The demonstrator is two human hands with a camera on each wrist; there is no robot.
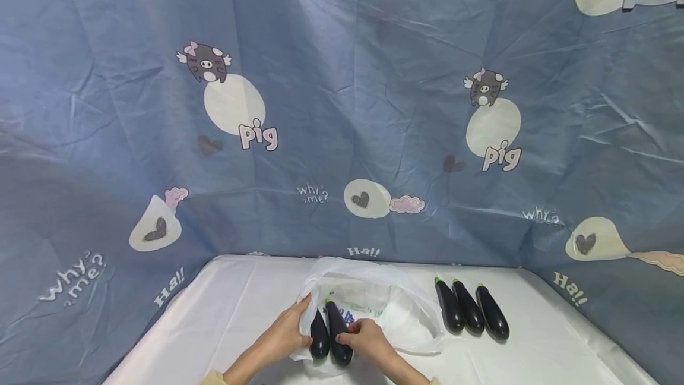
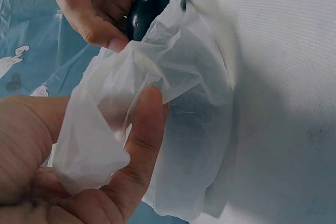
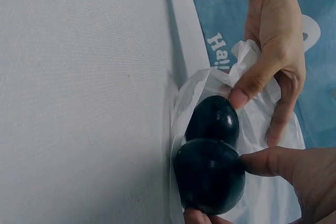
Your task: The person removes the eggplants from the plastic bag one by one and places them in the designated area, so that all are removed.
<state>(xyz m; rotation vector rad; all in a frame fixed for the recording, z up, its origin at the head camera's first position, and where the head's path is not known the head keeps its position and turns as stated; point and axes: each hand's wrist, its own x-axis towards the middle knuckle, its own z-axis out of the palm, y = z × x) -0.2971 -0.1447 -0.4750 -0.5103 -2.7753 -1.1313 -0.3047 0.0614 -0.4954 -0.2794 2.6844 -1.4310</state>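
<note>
A white plastic bag [image 1: 411, 319] lies on its side on the table, its mouth toward me. Two dark eggplants are side by side in the mouth, the left eggplant [image 1: 319, 340] and the right eggplant [image 1: 336, 328], green stem ends pointing inward. My left hand [image 1: 285, 331] grips the bag's left edge; in the left wrist view the thin plastic [image 2: 89, 150] runs between thumb and fingers. My right hand [image 1: 371, 340] holds the right eggplant near its blunt end. In the right wrist view the thumb [image 3: 268, 162] presses that eggplant [image 3: 210, 177], with fingertips beneath it.
Three more eggplants lie in a row right of the bag: one nearest it [image 1: 450, 308], a middle one [image 1: 470, 309] and an outer one [image 1: 493, 314]. The white-covered table [image 1: 550, 337] ends at a blue printed curtain [image 1: 342, 106] behind and at both sides.
</note>
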